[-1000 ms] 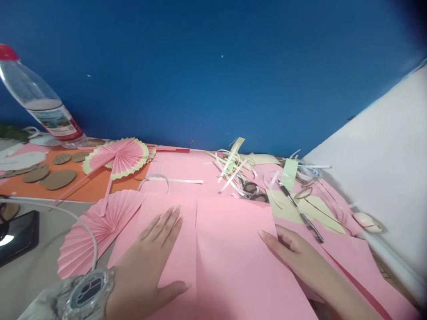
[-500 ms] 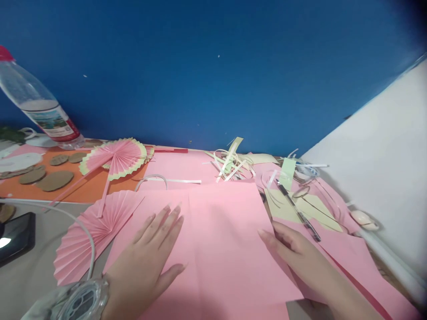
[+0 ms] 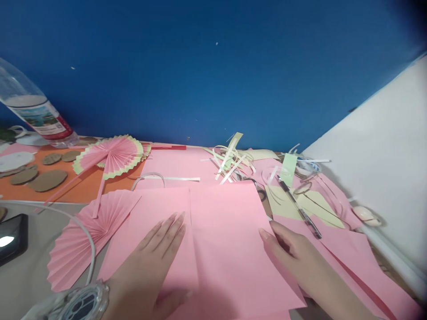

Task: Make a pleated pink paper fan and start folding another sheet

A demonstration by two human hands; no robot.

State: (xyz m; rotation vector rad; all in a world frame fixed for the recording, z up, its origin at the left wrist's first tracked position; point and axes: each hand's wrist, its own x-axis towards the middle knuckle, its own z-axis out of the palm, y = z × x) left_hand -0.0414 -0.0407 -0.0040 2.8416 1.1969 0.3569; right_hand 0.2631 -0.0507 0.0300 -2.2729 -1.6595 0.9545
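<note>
In front of me lies pink paper (image 3: 230, 240) with a lengthwise line down its middle, a crease or an edge. My left hand (image 3: 155, 255) rests on the paper's left part, its fingers stretched out and the thumb near the middle line. My right hand (image 3: 288, 249) pinches the right edge of the right part between thumb and fingers. A shadow beside the middle line suggests that this part is slightly raised. Left of my left hand is a pleated pink fan shape (image 3: 90, 235). Beyond it lies a finished-looking pink fan (image 3: 116, 155) with a yellow-green rim.
A heap of paper strips (image 3: 230, 162) lies at the back near the blue wall (image 3: 213, 80). On the right are a pen (image 3: 300, 209), pale yellow paper (image 3: 316, 206) and more pink sheets. At left stand a bottle (image 3: 40, 111), cardboard discs (image 3: 48, 180) and a phone-like black object (image 3: 13, 238).
My left hand has slid slightly, its thumb drawn down and inward. Along the middle line the right part of the paper shows a stronger shadow. My right hand keeps its pinch.
</note>
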